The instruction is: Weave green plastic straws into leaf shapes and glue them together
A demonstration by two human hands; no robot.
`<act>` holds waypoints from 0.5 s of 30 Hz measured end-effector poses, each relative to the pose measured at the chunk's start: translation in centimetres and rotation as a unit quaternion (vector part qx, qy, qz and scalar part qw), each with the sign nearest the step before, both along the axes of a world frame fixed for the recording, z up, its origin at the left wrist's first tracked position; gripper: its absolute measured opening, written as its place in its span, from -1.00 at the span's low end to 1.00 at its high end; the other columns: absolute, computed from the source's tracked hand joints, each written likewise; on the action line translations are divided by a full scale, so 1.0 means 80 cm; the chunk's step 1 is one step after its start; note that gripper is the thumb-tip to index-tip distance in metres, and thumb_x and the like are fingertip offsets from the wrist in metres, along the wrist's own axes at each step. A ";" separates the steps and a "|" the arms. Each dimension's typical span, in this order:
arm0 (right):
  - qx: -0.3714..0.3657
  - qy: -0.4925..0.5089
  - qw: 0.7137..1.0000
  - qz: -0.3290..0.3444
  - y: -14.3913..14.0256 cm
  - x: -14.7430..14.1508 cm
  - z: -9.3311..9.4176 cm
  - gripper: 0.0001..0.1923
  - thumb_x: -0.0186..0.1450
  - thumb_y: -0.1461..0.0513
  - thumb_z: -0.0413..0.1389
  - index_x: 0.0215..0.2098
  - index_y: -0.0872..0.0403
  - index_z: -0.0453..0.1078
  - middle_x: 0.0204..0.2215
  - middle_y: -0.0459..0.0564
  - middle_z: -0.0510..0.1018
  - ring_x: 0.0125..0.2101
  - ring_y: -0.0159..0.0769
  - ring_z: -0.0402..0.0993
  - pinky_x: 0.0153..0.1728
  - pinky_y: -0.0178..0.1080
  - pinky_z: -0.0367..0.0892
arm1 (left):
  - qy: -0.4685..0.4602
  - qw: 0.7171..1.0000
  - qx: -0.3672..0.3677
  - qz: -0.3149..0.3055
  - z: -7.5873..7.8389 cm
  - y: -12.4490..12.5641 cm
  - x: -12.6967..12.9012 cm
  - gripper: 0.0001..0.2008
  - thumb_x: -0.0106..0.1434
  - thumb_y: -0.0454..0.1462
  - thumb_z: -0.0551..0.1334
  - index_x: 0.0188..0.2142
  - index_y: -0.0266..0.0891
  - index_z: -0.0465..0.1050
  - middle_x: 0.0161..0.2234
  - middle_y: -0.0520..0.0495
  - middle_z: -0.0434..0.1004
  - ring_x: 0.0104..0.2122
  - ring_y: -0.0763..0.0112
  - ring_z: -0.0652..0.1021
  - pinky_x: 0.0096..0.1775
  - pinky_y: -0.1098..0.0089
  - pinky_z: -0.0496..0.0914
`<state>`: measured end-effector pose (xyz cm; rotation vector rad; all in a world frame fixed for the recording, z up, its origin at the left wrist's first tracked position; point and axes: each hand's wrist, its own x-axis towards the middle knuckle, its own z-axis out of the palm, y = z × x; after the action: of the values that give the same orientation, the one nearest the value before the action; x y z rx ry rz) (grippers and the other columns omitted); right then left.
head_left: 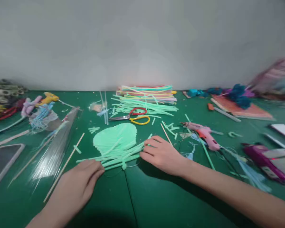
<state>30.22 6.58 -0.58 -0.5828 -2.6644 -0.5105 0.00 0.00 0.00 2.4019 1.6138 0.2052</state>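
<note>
"While the strips are lying in a loose bundle across the near edge of the leaf, what is each hand doing?"

"Left hand: curling over the left end, thumb and fingers apparently pinching strips. Right hand: curling at the right end, apparently pinching too. Its thumb is hiding; how firmly it is gripping, I cannot tell."

"Which step, then?"

"Judging from the pose, gathering and evening the bundle. Strips are fanning out unevenly, one poking out above the left knuckles. A knot is sitting on the near side, between the hands, and a thin loop is curving beside it."

"And the leaf?"

"Lying flat on the green table, mostly beyond the bundle. Neither hand is touching it, as far as I'm seeing."

"What is the next move calling for?"

"My reading: steady pressure at both ends, stray strips being drawn in, the loop being kept from snagging."

"Tools?"

"Scissors are resting beyond the leaf. The glue gun is lying off to the right, unheld."
</note>
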 end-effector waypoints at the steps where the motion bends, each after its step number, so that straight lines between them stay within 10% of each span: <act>1: -0.010 -0.009 1.000 -0.008 -0.002 0.000 0.000 -0.78 0.35 0.41 0.03 -0.43 0.12 0.41 -0.51 -0.05 0.50 -0.31 -0.26 0.37 -0.20 -0.16 0.22 | 0.017 1.000 0.012 0.001 0.001 0.000 0.001 -0.68 0.41 -0.14 -0.05 -0.28 -0.09 0.44 -0.30 -0.02 0.56 -0.28 0.29 0.56 -0.24 0.30 0.41; 9: -0.067 0.079 0.994 -0.024 -0.013 -0.018 0.005 -0.73 0.40 0.17 0.06 -0.03 0.15 0.44 -0.05 0.09 0.58 -0.04 -0.16 0.43 -0.04 -0.11 0.33 | 0.092 0.943 0.308 -0.085 0.007 -0.003 0.034 -0.74 0.35 -0.18 0.12 -0.16 -0.21 0.55 -0.15 -0.18 0.63 -0.17 0.04 0.59 -0.18 0.08 0.43; 15: -0.067 0.010 0.997 0.037 0.002 -0.025 -0.020 -0.70 0.45 0.32 -0.06 0.07 0.19 0.41 0.03 0.04 0.55 0.04 -0.22 0.45 0.08 -0.12 0.35 | 0.104 0.935 0.305 -0.150 -0.031 0.025 0.040 -0.62 0.40 -0.31 0.02 0.14 -0.38 0.36 0.12 -0.27 0.47 0.09 0.11 0.49 0.04 0.09 0.41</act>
<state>28.20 6.75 -2.17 -0.5218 -2.7053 -0.3060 3.21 2.00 -2.52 3.2014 1.3718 0.4667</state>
